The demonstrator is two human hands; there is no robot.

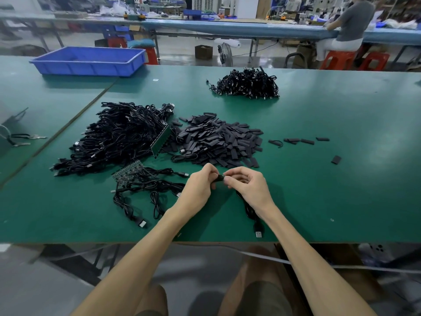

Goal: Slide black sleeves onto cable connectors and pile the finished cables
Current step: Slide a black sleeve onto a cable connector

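My left hand (pixel 200 185) and my right hand (pixel 247 187) meet over the green table, pinching a short black sleeve (pixel 220 178) between their fingertips. The cable (pixel 249 210) of this piece trails toward me under my right wrist and ends in a USB plug (pixel 258 233) near the table edge. Just beyond my hands lies a heap of loose black sleeves (pixel 218 140). A large pile of black cables (pixel 118 135) sits to the left. A smaller cable pile (pixel 248 84) lies farther back.
Several loose cables (pixel 145 190) and a small circuit board strip (pixel 127 173) lie left of my hands. A few stray sleeves (pixel 298 141) lie to the right. A blue plastic bin (pixel 88 60) stands at the back left. A person sits at the far bench.
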